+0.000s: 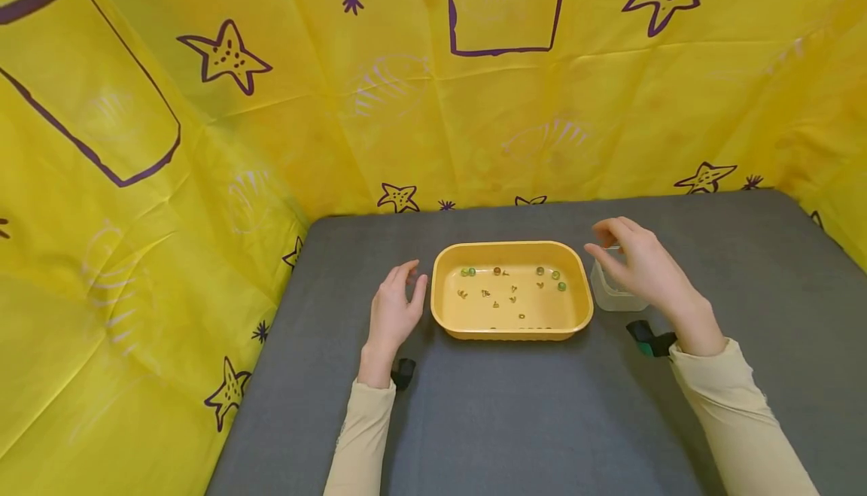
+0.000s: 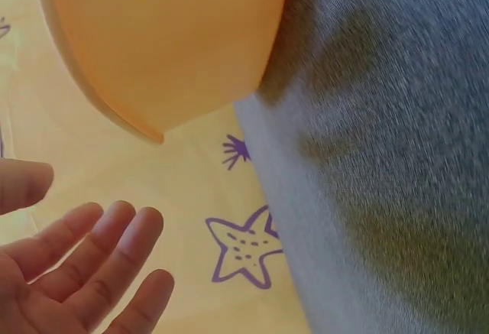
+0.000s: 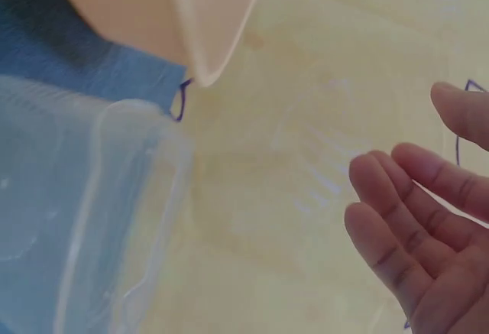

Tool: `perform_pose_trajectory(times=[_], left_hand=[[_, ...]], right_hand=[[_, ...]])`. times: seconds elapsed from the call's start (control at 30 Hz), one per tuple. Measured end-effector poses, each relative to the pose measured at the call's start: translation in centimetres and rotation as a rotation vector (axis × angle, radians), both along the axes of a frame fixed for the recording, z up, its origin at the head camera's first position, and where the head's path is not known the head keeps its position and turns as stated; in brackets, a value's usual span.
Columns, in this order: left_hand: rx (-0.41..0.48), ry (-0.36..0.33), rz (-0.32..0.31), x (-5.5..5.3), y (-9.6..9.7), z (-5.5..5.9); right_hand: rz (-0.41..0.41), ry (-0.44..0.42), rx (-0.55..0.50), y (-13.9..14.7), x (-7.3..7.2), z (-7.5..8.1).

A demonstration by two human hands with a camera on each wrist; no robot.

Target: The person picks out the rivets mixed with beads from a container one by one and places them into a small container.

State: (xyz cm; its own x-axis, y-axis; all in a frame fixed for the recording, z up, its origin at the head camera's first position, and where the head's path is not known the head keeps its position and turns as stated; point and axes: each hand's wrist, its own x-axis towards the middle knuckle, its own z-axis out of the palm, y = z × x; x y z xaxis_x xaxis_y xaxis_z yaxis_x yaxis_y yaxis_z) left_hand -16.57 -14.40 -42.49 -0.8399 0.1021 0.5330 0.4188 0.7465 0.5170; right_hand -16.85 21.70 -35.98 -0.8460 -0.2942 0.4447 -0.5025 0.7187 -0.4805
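A yellow oblong tub [image 1: 511, 333] stands on the grey table, with several green and brown glass marbles [image 1: 539, 271] and small gold-coloured metal pieces [image 1: 485, 293] scattered over its floor. Just left of the tub is my left hand [image 1: 393, 311], fingers loosely bent and nothing in them; the left wrist view shows the fingers [image 2: 126, 250] apart from the tub's wall [image 2: 176, 43]. My right hand [image 1: 640, 266] hovers over a clear plastic container [image 1: 619, 302] at the tub's right side, partly hiding it. In the right wrist view its fingers [image 3: 390, 250] are relaxed and hold nothing.
The grey table [image 1: 501, 421] extends in front of the tub and to both sides. Behind it and along the left hangs a yellow cloth [image 1: 305, 127] with purple starfish drawings. Dark bands [image 1: 403, 373] sit at both wrists.
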Motion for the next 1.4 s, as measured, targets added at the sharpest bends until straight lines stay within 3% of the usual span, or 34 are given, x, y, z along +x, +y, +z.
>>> perform_pose_trajectory(times=[0.17, 0.33, 0.53, 1.23, 1.4], left_hand=[[0.091, -0.053, -0.022, 0.0, 0.2, -0.1], [0.202, -0.156, -0.067, 0.1, 0.6, -0.4], [0.238, -0.242, -0.065, 0.4, 1.0, -0.6], [0.238, -0.261, -0.021, 0.5, 1.7, -1.7], [0.236, -0.254, -0.013, 0.5, 1.8, -1.8]], right_hand=[[0.073, -0.058, 0.023, -0.7, -0.8, 0.9], [0.13, -0.15, 0.037, -1.4, -1.8, 1.3], [0.154, -0.264, 0.035, -2.1, -2.7, 1.5], [0.22, -0.516, 0.056, -3.9, -5.2, 0.0], [0.238, -0.611, 0.057, -4.0, -5.7, -0.5]])
